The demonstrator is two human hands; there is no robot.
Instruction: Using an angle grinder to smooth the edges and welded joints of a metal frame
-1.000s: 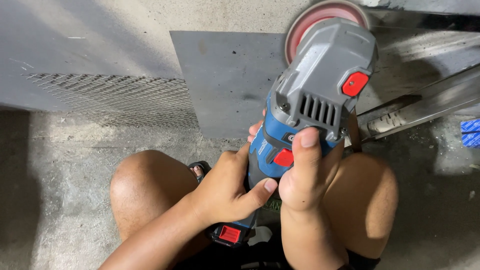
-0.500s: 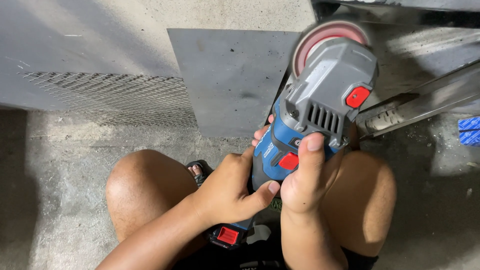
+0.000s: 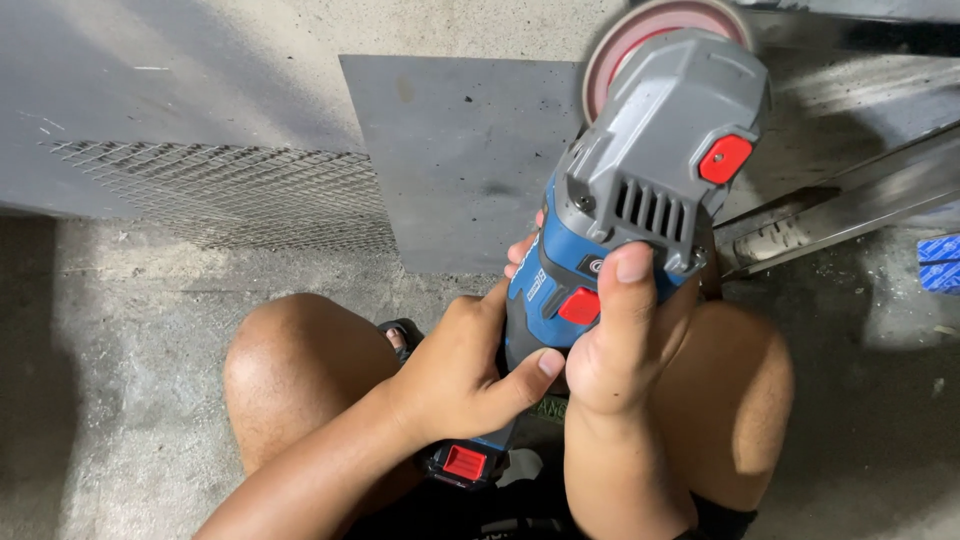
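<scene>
Between our two bare knees we hold a blue and grey angle grinder (image 3: 640,200), and everything else sits around it. Our left hand (image 3: 455,375) wraps the lower end of its blue grip, fingers curled shut around it, thumb laid across toward the other hand. Our right hand (image 3: 620,345) clasps the grip just above, closer to the grey head, with its thumb (image 3: 632,275) pressed up against the vented housing. The tool's long axis runs away from us, tilted a little to the right, so the reddish disc (image 3: 625,40) lies at the far end, beyond both hands (the right being nearer to it). Behind the grinder a flat grey metal sheet (image 3: 450,150) lies on the concrete floor (image 3: 120,330), with expanded mesh (image 3: 220,190) to its left and a metal bar (image 3: 850,205) to the right.
</scene>
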